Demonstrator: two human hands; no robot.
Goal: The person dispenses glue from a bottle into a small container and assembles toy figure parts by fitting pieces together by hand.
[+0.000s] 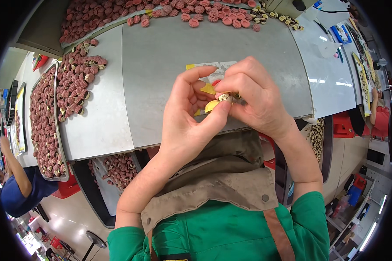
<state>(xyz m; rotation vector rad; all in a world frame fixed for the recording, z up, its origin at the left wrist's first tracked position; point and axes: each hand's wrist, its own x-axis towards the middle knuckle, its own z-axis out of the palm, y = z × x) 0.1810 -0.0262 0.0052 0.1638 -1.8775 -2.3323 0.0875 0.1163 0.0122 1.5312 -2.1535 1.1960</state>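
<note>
My left hand and my right hand meet over the grey metal worktop. Between their fingertips is a small pink piece with a cream, dark-spotted part. My left thumb presses on its near side, while the right thumb and fingers pinch it from the right. Yellow scraps or coverings show by the curled left fingers; which they are I cannot tell. A bit of red shows just behind the piece. Partly hidden behind my hands lies a pale patterned sheet with a yellow corner.
Loose ridged pink pieces pile along the far edge, with cream-and-black pieces at far right. More pink ones lie left, beside a full metal tray. Dark bins stand below the edge. Other people work at both sides.
</note>
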